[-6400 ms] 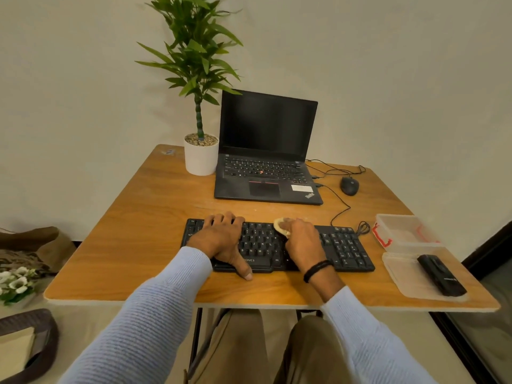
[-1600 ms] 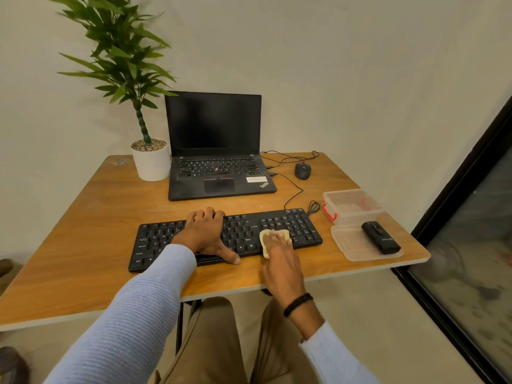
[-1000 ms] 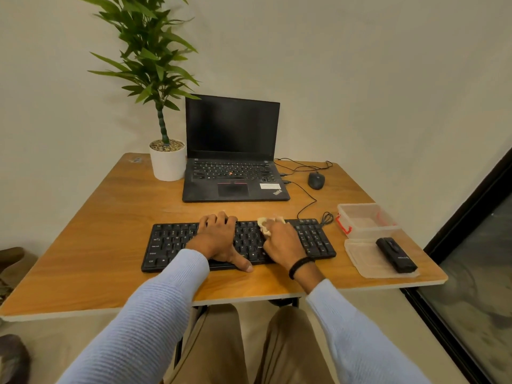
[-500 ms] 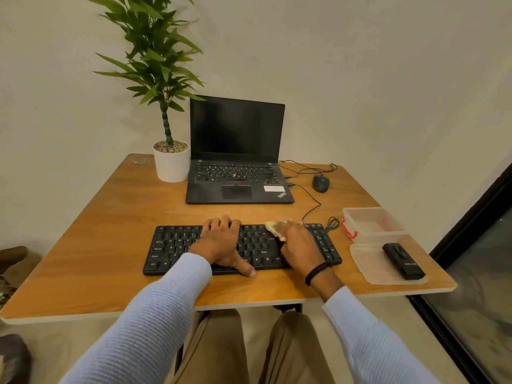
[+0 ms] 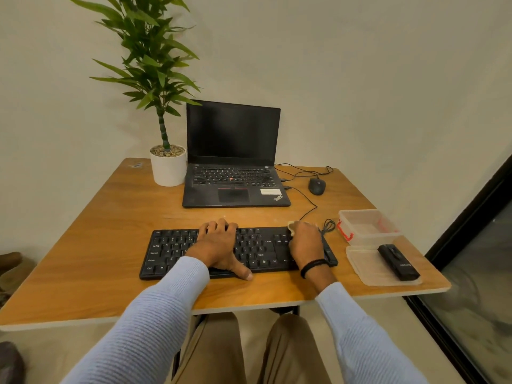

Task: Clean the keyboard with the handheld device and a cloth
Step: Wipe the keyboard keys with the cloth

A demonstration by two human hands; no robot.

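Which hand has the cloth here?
The right hand, at the keyboard's right end, holding the cream cloth against it. The left hand rests on the middle keys with no cloth.

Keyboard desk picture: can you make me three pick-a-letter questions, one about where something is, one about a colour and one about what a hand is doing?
1. Where does the black handheld device lie? A on the clear lid; B on the floor; C on a chair.
2. What colour is the plant pot? A red; B white; C blue.
3. What is the right hand doing? A waving in the air; B hiding in a pocket; C holding a cloth on the keyboard.
Answers: 1 A, it lies on the lid in front of the clear box. 2 B, the pot is plain white. 3 C, its fingers curl over the cloth at the keyboard's right end.
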